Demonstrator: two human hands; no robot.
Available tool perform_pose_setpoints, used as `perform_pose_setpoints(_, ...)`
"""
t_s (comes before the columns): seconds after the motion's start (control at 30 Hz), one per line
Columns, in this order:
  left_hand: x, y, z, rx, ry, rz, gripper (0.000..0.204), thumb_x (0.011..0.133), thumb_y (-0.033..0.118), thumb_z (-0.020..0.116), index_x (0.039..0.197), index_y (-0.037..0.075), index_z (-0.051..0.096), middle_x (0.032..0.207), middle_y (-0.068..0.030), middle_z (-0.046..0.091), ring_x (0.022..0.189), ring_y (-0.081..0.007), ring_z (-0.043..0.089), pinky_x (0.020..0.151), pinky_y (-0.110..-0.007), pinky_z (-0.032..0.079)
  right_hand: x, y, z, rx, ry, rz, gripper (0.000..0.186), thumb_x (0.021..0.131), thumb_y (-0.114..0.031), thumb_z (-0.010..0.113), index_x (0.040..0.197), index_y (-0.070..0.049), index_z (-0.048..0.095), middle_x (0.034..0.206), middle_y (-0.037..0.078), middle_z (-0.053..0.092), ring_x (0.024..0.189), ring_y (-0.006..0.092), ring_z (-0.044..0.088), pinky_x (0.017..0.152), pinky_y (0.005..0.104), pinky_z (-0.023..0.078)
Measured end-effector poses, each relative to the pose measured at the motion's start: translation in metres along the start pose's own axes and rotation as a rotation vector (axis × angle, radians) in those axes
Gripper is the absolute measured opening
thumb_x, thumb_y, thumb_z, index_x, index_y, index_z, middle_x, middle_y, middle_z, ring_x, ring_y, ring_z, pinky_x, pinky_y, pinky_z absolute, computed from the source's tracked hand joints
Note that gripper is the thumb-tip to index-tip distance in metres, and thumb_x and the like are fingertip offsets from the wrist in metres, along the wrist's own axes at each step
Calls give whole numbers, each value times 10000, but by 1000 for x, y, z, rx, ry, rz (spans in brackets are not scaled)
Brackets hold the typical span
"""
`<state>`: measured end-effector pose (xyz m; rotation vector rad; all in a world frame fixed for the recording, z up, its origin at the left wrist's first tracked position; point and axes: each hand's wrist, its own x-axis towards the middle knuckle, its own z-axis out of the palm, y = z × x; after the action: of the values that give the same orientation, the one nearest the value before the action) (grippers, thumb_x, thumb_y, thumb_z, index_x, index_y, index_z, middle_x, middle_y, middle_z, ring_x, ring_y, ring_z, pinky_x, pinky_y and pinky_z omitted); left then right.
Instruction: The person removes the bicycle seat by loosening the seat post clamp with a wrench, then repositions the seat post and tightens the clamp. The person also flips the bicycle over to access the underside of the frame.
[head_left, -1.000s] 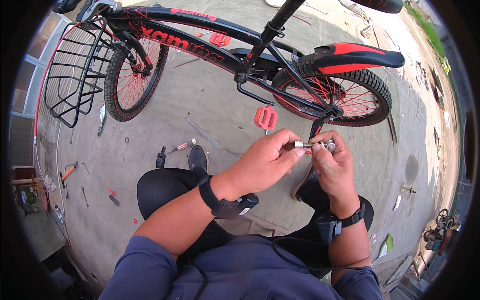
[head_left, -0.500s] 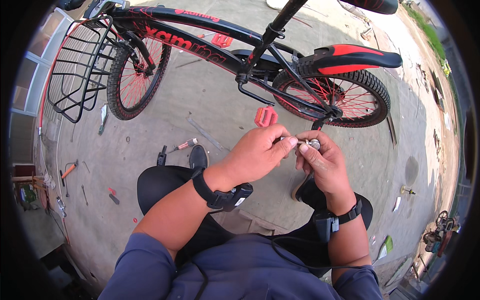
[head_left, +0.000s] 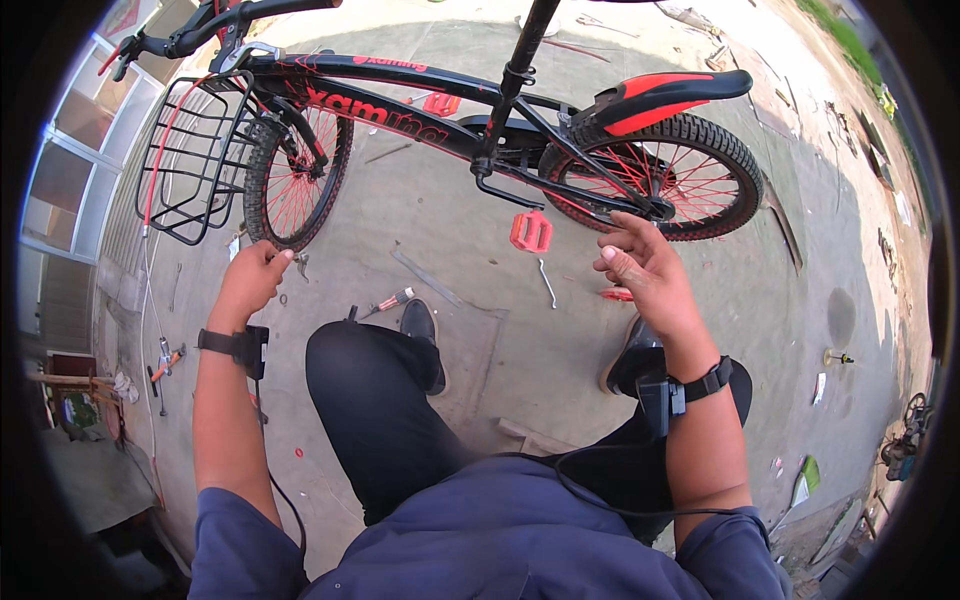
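The bicycle [head_left: 400, 114] stands beyond both hands, and a bump could topple it: the left hand [head_left: 252, 285] is at the lower edge of the front tyre [head_left: 259, 195], contact unclear, and what props the frame cannot be made out. That hand is narrow, thumb and forefinger together; whether they pinch anything small I cannot tell. If they do, a light pinch might let it drop and roll. The right hand [head_left: 645, 270] is loosely curled, near the rear tyre [head_left: 746, 175]; its palm is hidden, so whether it holds anything I cannot tell. The wrench [head_left: 548, 284], on the floor [head_left: 530, 370] left of the right hand, could skid if a shoe [head_left: 421, 325] caught it.

Counted: one bicycle, two tyres; one wire basket [head_left: 200, 160], beyond the left hand; two red pedals [head_left: 532, 232], both between the hands and farther off; one wrench; one screwdriver [head_left: 393, 300], right of the left hand; one orange-handled tool [head_left: 172, 363], left of it; two shoes.
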<state>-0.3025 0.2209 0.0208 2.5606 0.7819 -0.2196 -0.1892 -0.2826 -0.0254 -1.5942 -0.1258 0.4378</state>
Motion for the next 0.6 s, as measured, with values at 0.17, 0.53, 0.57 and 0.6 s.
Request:
perform_pose_setpoints(0.17,-28,-53,13,390,197,38,467,935,422,700,1084,-20,679,803,-170,731,788,-334,718,725,-435,543,-5,-3,-8,29,45,8,571,977,-151,688,1454,42,441,1176,120,662,974,165,670,842,305,532)
perform_pose_setpoints(0.53,-15,217,8,-832,-14,352,452,1014,337,663,1313,12,566,1098,-90,688,916,-125,668,742,-262,516,-2,6,-18,107,29,-68,574,1004,-183,669,1485,15,428,1218,125,645,977,182,681,821,293,536)
perform_pose_setpoints(0.57,-13,239,5,-980,-94,374,480,1016,361,661,1332,17,550,1155,-106,680,971,-144,674,784,-272,528,-1,6,-17,107,25,-70,578,1005,-181,666,1489,16,421,1215,124,645,978,183,681,818,294,535)
perform_pose_setpoints(0.6,-6,265,9,-1086,-164,453,540,1009,405,662,1341,1,529,1232,-144,656,1051,-181,667,851,-299,542,-4,5,-23,112,41,-73,577,1004,-181,666,1488,17,422,1215,124,645,978,183,682,818,294,535)
